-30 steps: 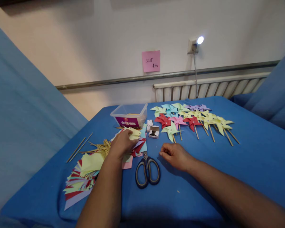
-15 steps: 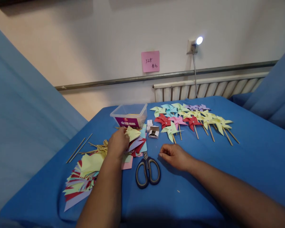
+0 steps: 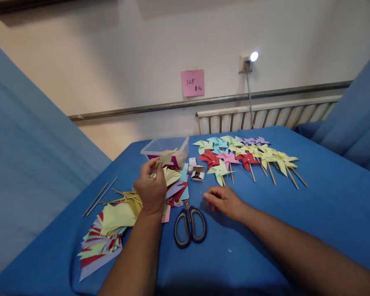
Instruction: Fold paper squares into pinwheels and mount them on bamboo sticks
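Observation:
My left hand is raised over a pile of cut paper pieces, pinching a pale yellow paper piece between thumb and fingers. My right hand hovers at or rests on the blue cloth with its fingers curled in; whatever they may hold is hidden. Between my forearms lie dark-handled scissors, blades pointing away from me. Just beyond sits a small open box with tiny dark metal pieces in it. Finished paper pinwheels on sticks lie in rows past my right hand.
A clear plastic bin stands at the back. Left of my arm are a fan of coloured paper sheets, a heap of thin wooden sticks and two loose sticks. Blue curtains hang on both sides; a radiator runs behind.
My left hand has lifted from the paper pile toward me, bringing up a pale yellow piece. My right hand has stayed near its place, fingers still curled. The view has shifted slightly.

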Tool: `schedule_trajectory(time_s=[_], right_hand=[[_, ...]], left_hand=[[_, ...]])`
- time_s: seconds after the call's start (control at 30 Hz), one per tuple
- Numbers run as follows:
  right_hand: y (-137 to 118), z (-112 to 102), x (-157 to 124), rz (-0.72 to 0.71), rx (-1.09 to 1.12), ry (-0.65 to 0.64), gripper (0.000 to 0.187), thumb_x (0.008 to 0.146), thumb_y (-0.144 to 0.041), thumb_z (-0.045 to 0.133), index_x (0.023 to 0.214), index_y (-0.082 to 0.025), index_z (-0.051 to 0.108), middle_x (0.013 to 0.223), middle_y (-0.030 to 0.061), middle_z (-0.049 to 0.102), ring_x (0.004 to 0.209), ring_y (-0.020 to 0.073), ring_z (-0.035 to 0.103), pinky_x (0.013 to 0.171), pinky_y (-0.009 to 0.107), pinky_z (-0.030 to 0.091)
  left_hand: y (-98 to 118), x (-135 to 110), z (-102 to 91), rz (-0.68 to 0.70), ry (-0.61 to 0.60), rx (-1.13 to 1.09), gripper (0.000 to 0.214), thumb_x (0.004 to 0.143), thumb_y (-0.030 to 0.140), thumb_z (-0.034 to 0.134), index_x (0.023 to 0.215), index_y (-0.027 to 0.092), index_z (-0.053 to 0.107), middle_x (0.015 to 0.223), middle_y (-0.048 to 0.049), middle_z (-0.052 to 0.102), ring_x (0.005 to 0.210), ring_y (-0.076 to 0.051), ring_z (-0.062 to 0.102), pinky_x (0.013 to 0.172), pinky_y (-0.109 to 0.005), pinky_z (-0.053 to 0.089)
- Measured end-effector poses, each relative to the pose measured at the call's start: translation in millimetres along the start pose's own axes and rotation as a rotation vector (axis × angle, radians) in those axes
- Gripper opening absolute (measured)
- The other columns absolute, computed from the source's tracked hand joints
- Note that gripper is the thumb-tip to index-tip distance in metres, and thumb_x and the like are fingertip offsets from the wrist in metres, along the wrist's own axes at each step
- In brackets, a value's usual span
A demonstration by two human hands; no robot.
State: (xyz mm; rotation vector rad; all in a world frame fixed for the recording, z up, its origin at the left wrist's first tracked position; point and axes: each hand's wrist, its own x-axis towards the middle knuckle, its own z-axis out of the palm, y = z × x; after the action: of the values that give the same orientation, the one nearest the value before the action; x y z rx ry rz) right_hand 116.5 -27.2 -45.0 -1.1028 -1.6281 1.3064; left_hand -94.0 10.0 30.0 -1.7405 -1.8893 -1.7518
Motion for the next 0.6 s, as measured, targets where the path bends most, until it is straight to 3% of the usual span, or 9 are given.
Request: schedule_trajectory(time_s=[0.1, 0.2, 0.27, 0.33, 0.4, 0.47, 0.6], right_hand=[[-9.2, -7.1, 0.5, 0.092, 0.472, -0.073, 0.064, 0.088, -0.069, 0.034, 0.099, -0.015, 0.066, 0.095, 0.0113, 0.07, 0.073, 0.0162, 0.065, 0.063, 0.027, 0.049], [-15.9, -18.3, 1.6, 0.134, 0.731, -0.054, 0.074, 0.088, -0.074, 0.021, 0.108, -0.017, 0.064, 0.109, 0.0132, 0.068, 0.089, 0.0199, 0.067, 0.073, 0.031, 0.052], [-15.9, -24.3, 3.5, 0.112, 0.795, 0.033, 0.062, 0.087, -0.069, 0.036, 0.111, -0.019, 0.064, 0.11, 0.0113, 0.069, 0.09, 0.0204, 0.066, 0.074, 0.031, 0.053], [-12.8, -27.0, 6.1, 0.071, 0.805, 0.108, 0.046, 0.082, -0.055, 0.06, 0.109, -0.018, 0.066, 0.106, 0.0097, 0.071, 0.086, 0.0197, 0.067, 0.074, 0.03, 0.052], [-8.9, -26.8, 8.9, 0.038, 0.797, 0.165, 0.04, 0.074, -0.042, 0.074, 0.104, -0.016, 0.068, 0.099, 0.009, 0.073, 0.081, 0.0188, 0.067, 0.075, 0.03, 0.052], [-6.1, -25.1, 11.3, 0.023, 0.798, 0.23, 0.04, 0.07, -0.039, 0.078, 0.101, -0.015, 0.07, 0.093, 0.0091, 0.074, 0.078, 0.0195, 0.067, 0.075, 0.031, 0.053], [-5.9, -21.8, 13.8, -0.014, 0.826, 0.369, 0.042, 0.065, -0.04, 0.082, 0.097, -0.016, 0.072, 0.088, 0.0092, 0.076, 0.078, 0.0229, 0.069, 0.073, 0.034, 0.054]], left_hand=[[20.5, -22.5, 5.5, 0.139, -0.225, -0.176, 0.022, 0.083, 0.023, 0.059, 0.101, 0.026, 0.072, 0.108, -0.0048, 0.071, 0.105, -0.021, 0.062, 0.099, -0.032, 0.04], [38.2, -41.1, 9.5, 0.216, -0.49, -0.342, 0.027, 0.079, 0.014, 0.059, 0.094, 0.03, 0.075, 0.115, -0.0055, 0.069, 0.114, -0.023, 0.058, 0.106, -0.036, 0.035], [45.6, -48.7, 11.5, 0.256, -0.643, -0.404, 0.029, 0.078, 0.012, 0.06, 0.092, 0.031, 0.076, 0.117, -0.0063, 0.068, 0.116, -0.024, 0.057, 0.107, -0.037, 0.033], [49.4, -52.6, 13.4, 0.27, -0.722, -0.439, 0.03, 0.078, 0.01, 0.059, 0.091, 0.031, 0.077, 0.116, -0.0067, 0.069, 0.118, -0.024, 0.056, 0.109, -0.038, 0.032], [49.9, -53.9, 16.0, 0.228, -0.708, -0.46, 0.033, 0.077, 0.009, 0.059, 0.096, 0.03, 0.076, 0.119, -0.0059, 0.067, 0.121, -0.024, 0.054, 0.11, -0.038, 0.03], [47.5, -53.7, 20.6, 0.11, -0.62, -0.485, 0.037, 0.077, 0.011, 0.062, 0.107, 0.03, 0.072, 0.127, -0.0044, 0.063, 0.126, -0.024, 0.05, 0.111, -0.036, 0.03], [36.0, -53.0, 35.4, -0.303, -0.416, -0.708, 0.044, 0.072, 0.024, 0.073, 0.115, 0.024, 0.064, 0.126, -0.0079, 0.063, 0.118, -0.023, 0.056, 0.101, -0.035, 0.041]])
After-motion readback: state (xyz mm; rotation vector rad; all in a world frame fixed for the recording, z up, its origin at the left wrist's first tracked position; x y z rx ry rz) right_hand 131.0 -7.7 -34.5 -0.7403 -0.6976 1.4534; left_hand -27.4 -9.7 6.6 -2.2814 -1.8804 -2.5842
